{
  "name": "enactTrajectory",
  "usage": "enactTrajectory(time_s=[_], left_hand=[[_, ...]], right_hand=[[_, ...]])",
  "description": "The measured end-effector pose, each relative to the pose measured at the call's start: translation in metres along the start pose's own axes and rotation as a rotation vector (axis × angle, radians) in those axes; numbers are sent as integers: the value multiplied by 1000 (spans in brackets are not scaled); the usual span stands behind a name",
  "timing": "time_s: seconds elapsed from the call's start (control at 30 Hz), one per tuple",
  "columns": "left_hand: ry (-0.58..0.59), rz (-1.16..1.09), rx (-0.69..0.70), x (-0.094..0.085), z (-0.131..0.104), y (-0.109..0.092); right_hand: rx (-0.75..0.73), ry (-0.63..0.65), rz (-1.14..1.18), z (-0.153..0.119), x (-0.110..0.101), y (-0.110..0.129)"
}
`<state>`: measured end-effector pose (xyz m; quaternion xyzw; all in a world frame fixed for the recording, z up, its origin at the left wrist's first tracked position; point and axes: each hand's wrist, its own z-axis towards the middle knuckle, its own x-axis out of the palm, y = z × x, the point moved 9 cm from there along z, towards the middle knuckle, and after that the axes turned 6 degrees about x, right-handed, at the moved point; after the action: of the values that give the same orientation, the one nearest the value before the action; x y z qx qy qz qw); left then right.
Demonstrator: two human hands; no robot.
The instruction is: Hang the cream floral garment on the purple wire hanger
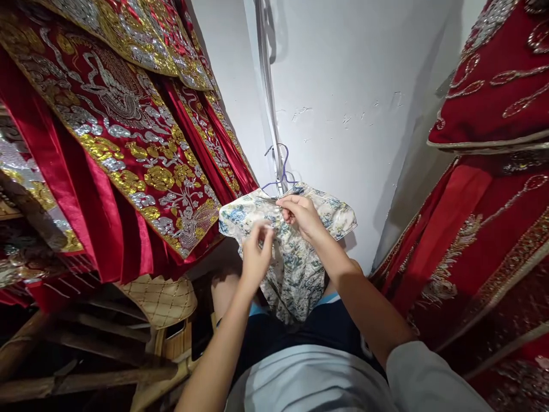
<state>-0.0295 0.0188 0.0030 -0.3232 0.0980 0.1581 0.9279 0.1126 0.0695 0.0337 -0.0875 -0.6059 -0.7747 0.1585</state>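
A white floral blouse (295, 269) with blue and yellow flowers hangs in front of my lap, its lower end between my legs. Its shoulders are on a purple hanger (285, 163), near an upright metal pole (268, 97). My right hand (302, 214) is closed in a pinch at the middle of the neckline. Lower and to the left, my left hand (257, 249) is over the blouse's front, its fingers curled and smeared by motion. Whether it touches the cloth is not clear.
Red costumes with gold and silver embroidery (158, 177) hang close on the left. More red beaded garments (484, 229) hang at the right. A white wall (343, 86) stands ahead. Bamboo poles (90, 383) and a quilted cream piece (160, 300) are at lower left.
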Motion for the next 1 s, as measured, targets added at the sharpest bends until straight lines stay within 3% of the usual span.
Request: enactTrajectory(time_s=[0.07,0.1,0.2,0.33,0.47,0.63,0.8,0.87,1.0], left_hand=[[-33,52,146,-10,41,-25],[4,87,210,-9,58,-34],[101,226,345,2,85,-53],[56,426,412,10,82,-65],[-40,438,400,8,72,-67],[-170,332,326,-4,71,-61],[-319,236,202,-30,72,-49],[-416,130,125,-51,73,-34],[-594,-173,-70,-95,68,19]], right_hand=[[-35,21,-45,-4,-1,7],[-51,30,-68,-5,-3,10],[-94,9,-116,-6,-14,16],[-130,-63,-158,-4,-28,7],[-131,-103,-199,0,-28,-10],[-76,-62,-134,3,-20,-17],[-72,-83,-289,-7,-24,-29],[-36,-95,-346,-13,-29,-45],[57,-58,-271,-33,-40,-74]])
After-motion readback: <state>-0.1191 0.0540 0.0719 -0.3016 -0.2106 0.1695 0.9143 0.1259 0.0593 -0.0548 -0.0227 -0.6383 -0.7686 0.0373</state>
